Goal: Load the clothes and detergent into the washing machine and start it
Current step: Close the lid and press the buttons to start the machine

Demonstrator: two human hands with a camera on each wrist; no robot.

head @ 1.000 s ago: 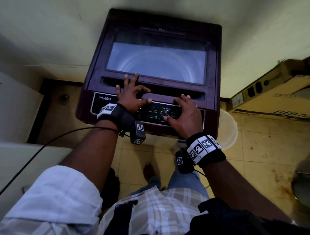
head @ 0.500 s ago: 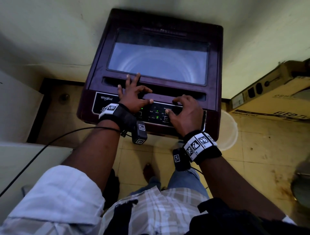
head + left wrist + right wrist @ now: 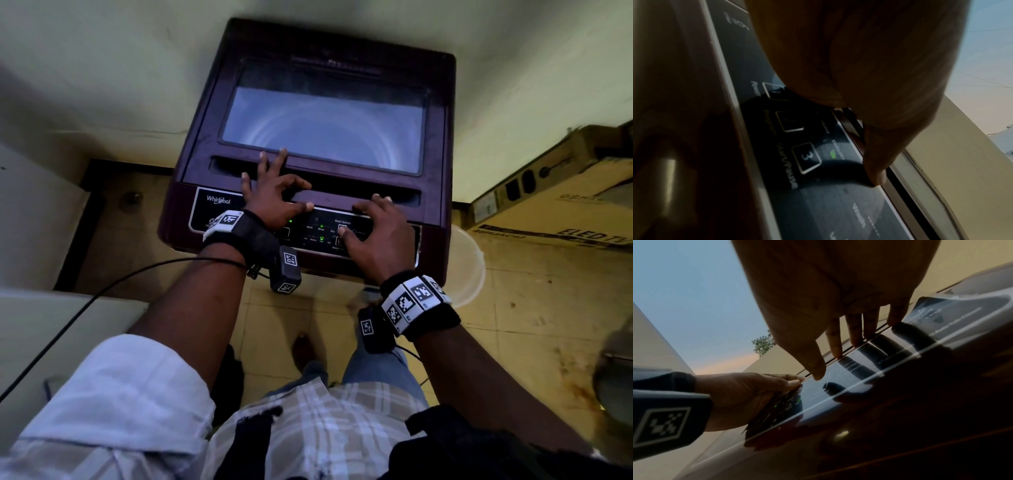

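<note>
we stand over the washing machine (image 3: 322, 113), a dark maroon top-loader set against the wall, its glass lid (image 3: 325, 126) closed and flat. both of our hands sit on the front edge of it, on the control panel (image 3: 318, 233) that runs along the side nearest us.

our left hand (image 3: 270, 202) lies on the left half of the panel with the fingers spread wide and mostly straight; the longer fingertips reach past the panel to the lid's front strip, just short of the glass. it has hold of nothing. from the left wrist view the thumb (image 3: 877, 162) touches down along the far rim of the panel, right beside the square button (image 3: 806, 157) marked 3, start/pause, with a small green light (image 3: 832, 152) next to it.

our right hand (image 3: 380, 236) rests on the right half of the panel, fingers gently bent and splayed, tips touching the far rim of the panel, gripping nothing. its thumb (image 3: 817, 369) points down at the glossy panel surface; whether it quite presses we cannot tell.

the two hands are near each other but apart, with lit green indicators between them. a cardboard box (image 3: 555, 202) leans to the right of the machine, and a pale bucket (image 3: 469, 260) sits on the tiled floor beside it.
</note>
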